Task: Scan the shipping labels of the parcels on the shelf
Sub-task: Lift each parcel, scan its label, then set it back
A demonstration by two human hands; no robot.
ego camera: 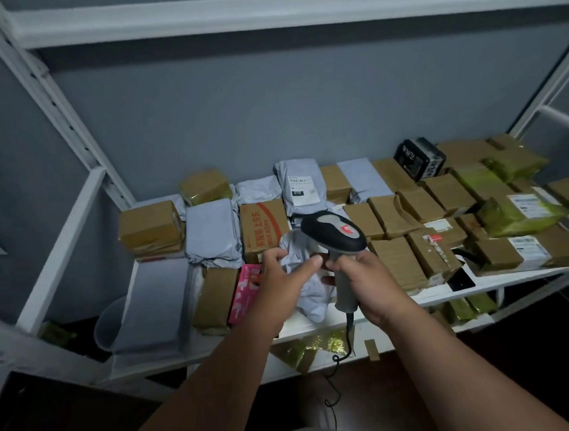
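Grey crumpled mailer bag (306,290) pinched by left hand (278,273); right hand (368,285) grips scanner (333,231).

Grey-blue wall (225,120) behind the rack. Translucent plastic bucket (108,321) low at left, below the shelf level. Dark floor (476,386) underneath. Loose strip of brown tape (371,350) near the front edge. Small dark flat device (460,281) at right, details unclear.
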